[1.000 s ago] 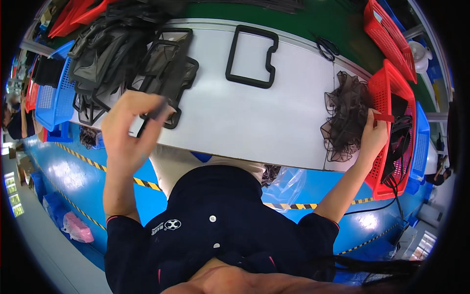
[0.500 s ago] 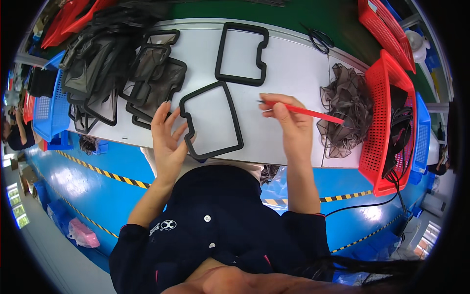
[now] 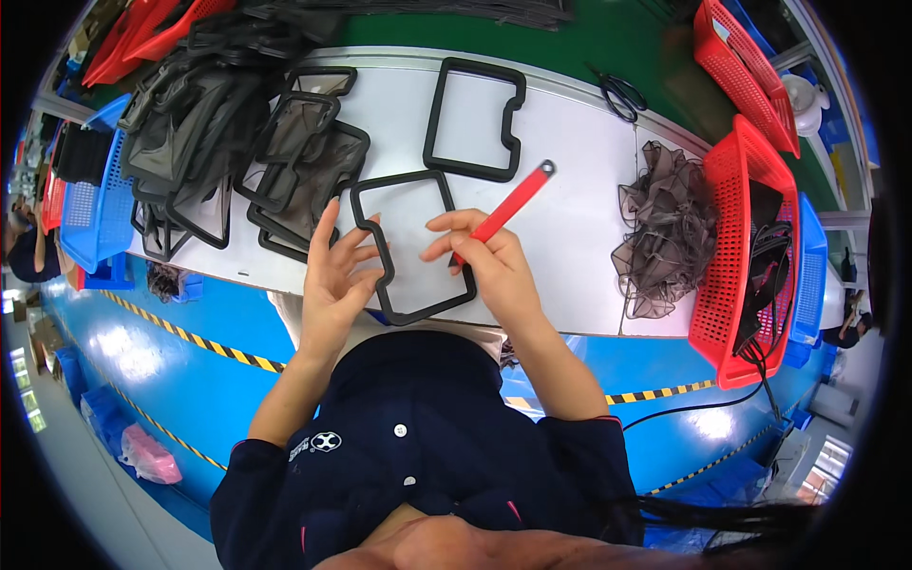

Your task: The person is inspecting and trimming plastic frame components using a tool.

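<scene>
A black padded frame (image 3: 463, 274) with a notched side lies on the white table in front of me. My left hand (image 3: 334, 277) is beside its notched left edge with fingers spread apart, the fingertips at or very near the rim. My right hand (image 3: 494, 269) is closed round a slim red tool (image 3: 516, 202) with a hole in its upper end. Its dark lower tip points down at the frame's right edge, and my fingers partly hide it. Farther off lies a second black frame (image 3: 430, 123), with nothing on it.
Several mesh-covered black frames (image 3: 313, 180) lie at the left beside a tall heap of more (image 3: 176, 142). At the right sit a crumpled mesh pile (image 3: 665, 228) and a red basket (image 3: 708, 313) holding black straps. Black scissors (image 3: 622, 95) lie near the far edge.
My right hand has moved left and down to the near frame, and the red tool has swung to point its tip down. My left hand has shifted slightly right.
</scene>
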A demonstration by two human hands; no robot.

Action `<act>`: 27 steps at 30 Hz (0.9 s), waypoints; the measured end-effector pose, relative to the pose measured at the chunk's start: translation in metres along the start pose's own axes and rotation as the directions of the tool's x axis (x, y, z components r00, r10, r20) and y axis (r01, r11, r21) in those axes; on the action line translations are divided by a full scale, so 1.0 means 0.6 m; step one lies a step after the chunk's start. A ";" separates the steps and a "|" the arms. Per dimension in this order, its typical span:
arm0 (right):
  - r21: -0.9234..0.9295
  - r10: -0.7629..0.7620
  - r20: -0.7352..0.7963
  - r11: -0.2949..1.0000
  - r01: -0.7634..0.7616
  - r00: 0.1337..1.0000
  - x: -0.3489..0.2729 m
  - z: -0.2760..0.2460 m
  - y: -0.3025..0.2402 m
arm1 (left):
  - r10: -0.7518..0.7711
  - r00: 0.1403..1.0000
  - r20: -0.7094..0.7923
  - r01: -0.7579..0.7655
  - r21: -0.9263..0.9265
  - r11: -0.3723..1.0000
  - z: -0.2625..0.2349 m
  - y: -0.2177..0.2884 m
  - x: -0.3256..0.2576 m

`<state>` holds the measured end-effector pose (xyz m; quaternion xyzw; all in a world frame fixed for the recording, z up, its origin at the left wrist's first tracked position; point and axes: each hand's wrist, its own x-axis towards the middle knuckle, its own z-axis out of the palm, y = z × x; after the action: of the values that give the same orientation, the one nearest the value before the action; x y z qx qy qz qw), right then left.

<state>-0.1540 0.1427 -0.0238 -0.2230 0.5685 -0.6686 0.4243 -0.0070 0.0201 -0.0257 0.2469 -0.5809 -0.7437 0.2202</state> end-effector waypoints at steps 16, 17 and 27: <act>-0.107 -0.081 -0.161 0.992 0.064 0.984 0.024 -0.044 -0.097 | -0.195 0.971 0.139 0.129 0.382 0.915 0.035 0.049 0.098; -0.310 -0.156 -0.232 0.947 0.079 0.960 0.042 -0.064 -0.087 | -0.180 0.974 0.136 0.111 0.408 0.906 0.040 0.054 0.119; -0.937 -0.428 -0.234 0.340 -0.084 0.873 0.171 -0.125 -0.098 | 0.180 0.975 0.128 -0.191 0.896 0.402 0.083 0.060 0.256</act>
<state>-0.2864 0.1008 -0.0061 -0.3249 0.8961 -0.3025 0.0057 -0.1567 -0.0448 0.0026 0.2563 -0.9132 -0.2884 0.1312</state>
